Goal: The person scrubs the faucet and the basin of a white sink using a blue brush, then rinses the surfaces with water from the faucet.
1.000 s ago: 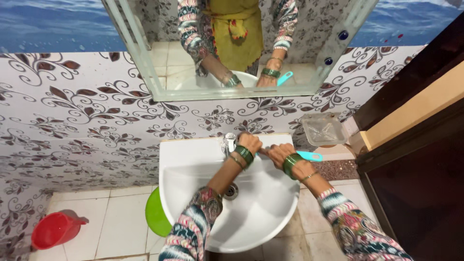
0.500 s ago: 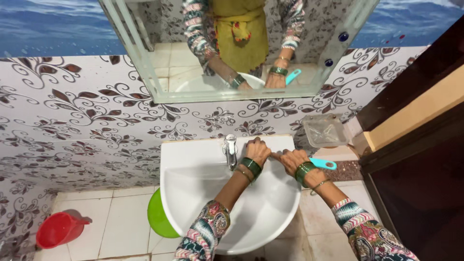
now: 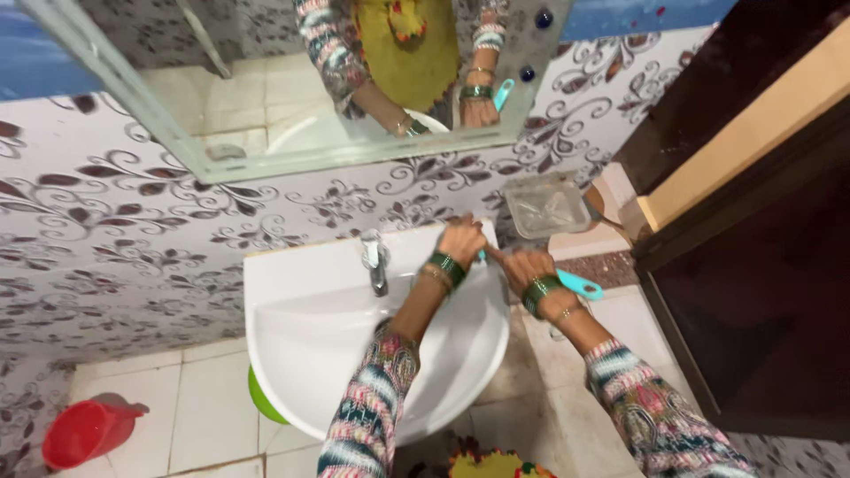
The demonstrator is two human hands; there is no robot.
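Observation:
My right hand (image 3: 525, 265) grips a turquoise-handled brush (image 3: 580, 285) beside the right rim of a white wall basin (image 3: 292, 354); the handle sticks out past my wrist. My left hand (image 3: 462, 239) sits over the basin's back right corner with its fingers closed near the brush's front end, which is hidden between the two hands. Both wrists wear green bangles. A chrome tap (image 3: 376, 261) stands at the basin's back, left of my left hand.
A mirror (image 3: 266, 97) hangs above on the floral tiled wall. A clear plastic tray (image 3: 549, 208) sits on a ledge at the right. A dark wooden door (image 3: 761, 292) fills the right side. A red jug (image 3: 84, 431) and a green tub (image 3: 258, 400) stand on the floor.
Both hands have shifted right, from beside the tap to the basin's back right corner. The view has swung so the basin sits further right and the door looms larger.

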